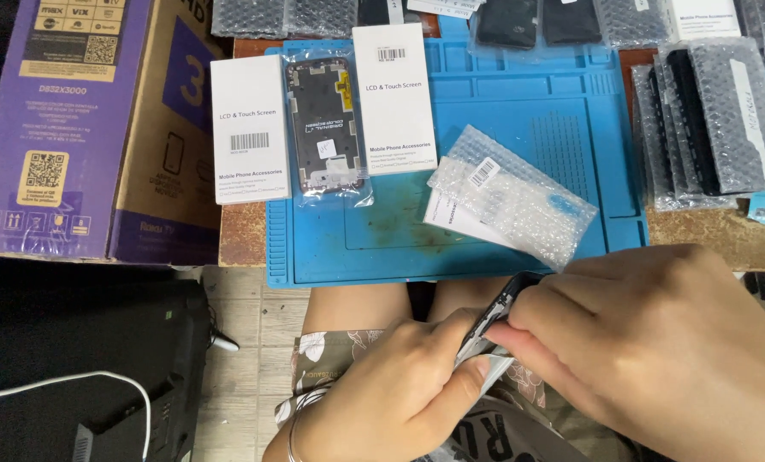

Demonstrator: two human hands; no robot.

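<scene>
Both hands' fingers hide most of a thin dark part.

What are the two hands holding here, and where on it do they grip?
Both hands hold one thin black phone part, seen edge-on over the lap. The right hand pinches its upper end; the left hand grips the lower end, where a pale wrapping shows.

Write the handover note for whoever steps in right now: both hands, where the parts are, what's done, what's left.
Left hand: fingers pinch the lower end of the dark phone part, over the lap.
Right hand: fingers grip its upper edge.
Blue mat: two white boxes, a bagged screen frame between them, an empty-looking bubble-wrap sleeve.
Done: part is out of its wrap.
Left: whatever is being pulled from the part; hidden by the fingers.
</scene>
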